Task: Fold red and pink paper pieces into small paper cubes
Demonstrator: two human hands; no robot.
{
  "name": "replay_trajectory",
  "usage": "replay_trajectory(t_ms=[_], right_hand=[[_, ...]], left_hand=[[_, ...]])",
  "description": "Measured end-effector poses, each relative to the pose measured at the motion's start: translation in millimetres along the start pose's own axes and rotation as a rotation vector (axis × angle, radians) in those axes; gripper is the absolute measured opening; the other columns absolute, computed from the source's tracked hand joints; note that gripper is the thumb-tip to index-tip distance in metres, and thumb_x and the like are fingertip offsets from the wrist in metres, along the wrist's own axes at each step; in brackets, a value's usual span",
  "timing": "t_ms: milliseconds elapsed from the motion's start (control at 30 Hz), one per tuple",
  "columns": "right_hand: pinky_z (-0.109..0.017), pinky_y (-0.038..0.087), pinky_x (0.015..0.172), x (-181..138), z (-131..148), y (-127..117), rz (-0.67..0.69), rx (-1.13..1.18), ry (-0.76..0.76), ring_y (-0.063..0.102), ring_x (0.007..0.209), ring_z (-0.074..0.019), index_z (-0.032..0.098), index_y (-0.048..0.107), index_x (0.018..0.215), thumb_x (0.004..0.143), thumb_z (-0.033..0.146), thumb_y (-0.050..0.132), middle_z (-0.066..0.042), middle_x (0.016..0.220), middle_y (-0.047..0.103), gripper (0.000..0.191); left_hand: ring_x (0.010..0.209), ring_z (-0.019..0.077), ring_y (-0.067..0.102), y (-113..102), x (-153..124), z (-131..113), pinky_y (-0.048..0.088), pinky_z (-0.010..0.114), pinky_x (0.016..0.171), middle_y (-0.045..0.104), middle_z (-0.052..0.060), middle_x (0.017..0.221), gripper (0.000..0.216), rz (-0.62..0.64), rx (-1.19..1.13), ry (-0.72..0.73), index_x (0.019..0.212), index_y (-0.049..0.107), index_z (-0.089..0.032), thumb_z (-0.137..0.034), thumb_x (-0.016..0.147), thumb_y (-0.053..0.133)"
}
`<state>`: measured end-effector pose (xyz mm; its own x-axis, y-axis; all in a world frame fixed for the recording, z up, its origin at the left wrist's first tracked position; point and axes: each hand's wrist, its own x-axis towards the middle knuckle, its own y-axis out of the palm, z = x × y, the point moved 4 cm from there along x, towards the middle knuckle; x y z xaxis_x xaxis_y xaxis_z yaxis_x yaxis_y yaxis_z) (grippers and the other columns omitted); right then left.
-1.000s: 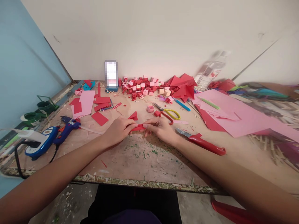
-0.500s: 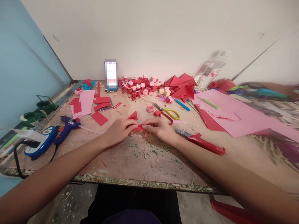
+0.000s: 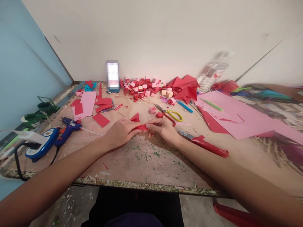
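My left hand (image 3: 120,131) and my right hand (image 3: 163,129) meet at the middle of the wooden table (image 3: 146,164). Both are closed on a small piece of red paper (image 3: 142,127), pressing it down against the tabletop. Only a narrow strip of the paper shows between the fingers. A red paper triangle (image 3: 135,118) lies just beyond my left hand. A red-handled utility knife (image 3: 205,145) lies right beside my right wrist.
Yellow-handled scissors (image 3: 172,116) and a small pink paper cube (image 3: 152,110) lie behind my hands. A pile of small red and pink cubes (image 3: 142,88) sits at the wall. Pink sheets (image 3: 239,118) cover the right; a blue glue gun (image 3: 68,129) lies left.
My hands have shifted slightly on the red paper: the right fingers moved forward over it and the fold now points toward the right hand. Nothing else moved.
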<state>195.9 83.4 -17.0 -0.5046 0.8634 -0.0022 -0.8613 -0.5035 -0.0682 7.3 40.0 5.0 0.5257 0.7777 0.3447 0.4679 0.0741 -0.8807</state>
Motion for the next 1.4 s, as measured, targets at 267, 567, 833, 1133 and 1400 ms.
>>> replay_trajectory(t_ms=[267, 567, 833, 1133, 1400], right_hand=[[-0.031, 0.052, 0.058, 0.3, 1.7, -0.2, -0.020, 0.050, 0.014, 0.066, 0.053, -0.0158, 0.014, 0.082, 0.087, 0.080, 0.038, 0.082, -0.008, 0.075, 0.080, 0.025], [-0.031, 0.052, 0.059, -0.3, 4.6, 0.9, -0.023, 0.063, 0.021, 0.067, 0.055, -0.0155, 0.013, 0.083, 0.090, 0.082, 0.038, 0.081, -0.010, 0.078, 0.080, 0.026], [-0.029, 0.053, 0.058, -0.7, 5.1, 0.4, -0.004, -0.048, -0.013, 0.066, 0.057, -0.0150, 0.016, 0.081, 0.086, 0.088, 0.042, 0.075, -0.008, 0.079, 0.080, 0.027], [-0.030, 0.054, 0.058, -2.8, 11.6, 3.5, 0.010, -0.208, -0.126, 0.064, 0.057, -0.0161, 0.018, 0.083, 0.087, 0.087, 0.041, 0.078, -0.005, 0.074, 0.078, 0.023], [-0.031, 0.053, 0.057, -3.3, 8.0, 0.8, -0.043, -0.240, -0.143, 0.064, 0.055, -0.0164, 0.017, 0.082, 0.081, 0.092, 0.044, 0.072, -0.006, 0.068, 0.075, 0.030]], left_hand=[[0.102, 0.0282, 0.073, 2.7, -1.6, 4.1, 0.052, 0.041, 0.092, 0.079, 0.012, 0.117, 0.041, -0.047, 0.037, 0.038, 0.133, 0.067, -0.018, -0.045, 0.101, 0.061], [0.083, 0.0216, 0.068, -6.7, -0.9, 1.1, 0.049, 0.033, 0.077, 0.074, 0.005, 0.092, 0.025, -0.081, -0.014, -0.049, 0.101, 0.067, -0.019, -0.043, 0.103, 0.059], [0.083, 0.0197, 0.067, -3.6, -1.0, 3.8, 0.047, 0.031, 0.077, 0.074, 0.004, 0.091, 0.025, -0.106, -0.082, -0.036, 0.099, 0.069, -0.020, -0.039, 0.106, 0.055], [0.094, 0.0224, 0.073, -8.8, 2.3, 2.6, 0.051, 0.033, 0.085, 0.081, 0.006, 0.108, 0.022, -0.086, -0.232, -0.164, 0.112, 0.076, -0.022, -0.033, 0.102, 0.060], [0.066, 0.0161, 0.066, -8.1, 1.1, 9.1, 0.050, 0.027, 0.065, 0.073, 0.000, 0.072, 0.027, -0.042, -0.592, -0.381, 0.084, 0.073, -0.019, -0.038, 0.097, 0.060]])
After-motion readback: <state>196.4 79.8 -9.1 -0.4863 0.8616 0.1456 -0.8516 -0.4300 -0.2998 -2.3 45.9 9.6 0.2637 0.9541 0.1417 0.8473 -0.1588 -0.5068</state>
